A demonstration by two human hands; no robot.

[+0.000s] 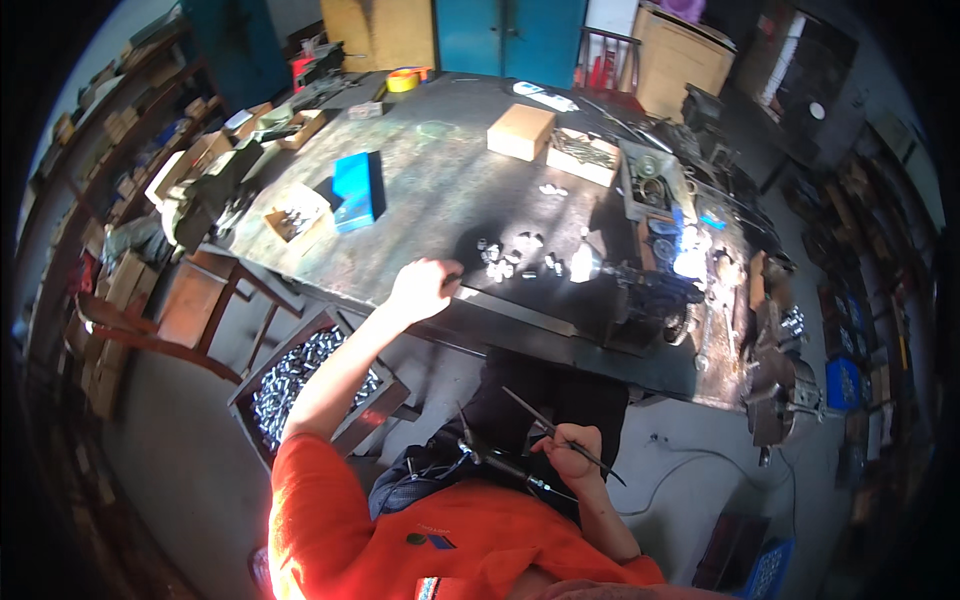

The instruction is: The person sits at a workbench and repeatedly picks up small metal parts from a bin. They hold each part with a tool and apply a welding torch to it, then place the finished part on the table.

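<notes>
My left hand [425, 289] is at the front edge of the dark workbench [420, 190]. Its fingers are closed, with something small and dark at the fingertips that I cannot make out. Just right of it, a long flat metal strip [520, 311] lies along the bench edge. Beyond the strip, several small shiny metal parts [500, 262] lie loose in bright light. Close to my body, my right hand [573, 452] is wrapped round a thin dark rod [524, 404], which slants across above my lap.
Below my left arm stands a metal bin [377, 412] full of shiny cylindrical parts. A wooden chair [190, 305] is at the left. On the bench are a blue box [353, 190], cardboard boxes [520, 131] and a cluttered right end. A vise [785, 395] juts out at the right corner.
</notes>
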